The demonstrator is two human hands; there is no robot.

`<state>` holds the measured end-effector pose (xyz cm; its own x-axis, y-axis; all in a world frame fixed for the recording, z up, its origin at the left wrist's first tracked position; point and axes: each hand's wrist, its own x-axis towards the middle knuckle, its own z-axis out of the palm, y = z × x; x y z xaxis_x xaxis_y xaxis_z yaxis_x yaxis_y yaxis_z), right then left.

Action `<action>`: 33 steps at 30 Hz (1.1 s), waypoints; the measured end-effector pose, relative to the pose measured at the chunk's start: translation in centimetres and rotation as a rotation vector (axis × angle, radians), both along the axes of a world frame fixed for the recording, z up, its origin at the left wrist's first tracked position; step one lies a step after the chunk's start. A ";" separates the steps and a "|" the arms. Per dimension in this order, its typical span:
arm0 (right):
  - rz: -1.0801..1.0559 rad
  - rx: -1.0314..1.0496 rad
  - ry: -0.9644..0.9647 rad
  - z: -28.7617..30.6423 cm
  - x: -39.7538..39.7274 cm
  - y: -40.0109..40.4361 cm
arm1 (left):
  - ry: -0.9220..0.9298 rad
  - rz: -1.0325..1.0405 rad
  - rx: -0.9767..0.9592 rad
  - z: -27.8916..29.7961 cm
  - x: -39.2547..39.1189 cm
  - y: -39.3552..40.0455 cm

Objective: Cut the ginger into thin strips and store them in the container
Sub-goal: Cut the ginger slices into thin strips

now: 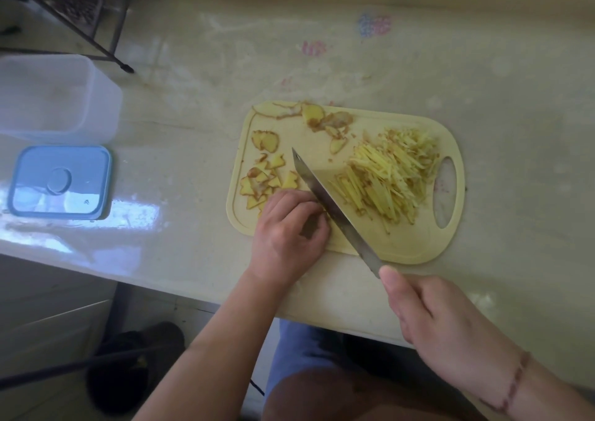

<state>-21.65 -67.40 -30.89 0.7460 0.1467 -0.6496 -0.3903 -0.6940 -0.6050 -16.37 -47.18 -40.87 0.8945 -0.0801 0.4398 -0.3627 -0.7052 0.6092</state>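
Note:
A pale yellow cutting board (402, 246) lies on the counter. A heap of thin ginger strips (389, 176) covers its right half. Ginger slices (267, 176) and peel scraps (325, 118) lie on its left and far edge. My left hand (289, 230) is curled at the board's near left, fingers pressed down on ginger that is mostly hidden under them. My right hand (441, 321) grips the handle of a knife (328, 201), whose blade slants across the board right against my left fingers. The clear plastic container (54, 98) stands uncovered at far left.
A blue lid (61, 182) lies flat on the counter in front of the container. A black metal rack leg (106, 50) stands at the back left. The counter's front edge runs just below the board.

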 end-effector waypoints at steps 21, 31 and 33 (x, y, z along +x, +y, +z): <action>-0.011 0.026 -0.028 0.1 0.4 0.1 | -0.036 -0.009 0.027 -0.5 -0.3 0.5; 0.007 -0.026 -0.053 -0.2 -0.6 0.2 | -0.018 0.009 0.047 -0.4 -0.4 0.6; 0.009 -0.028 -0.058 -0.3 -0.6 0.4 | -0.021 0.002 0.048 -0.5 -0.4 0.6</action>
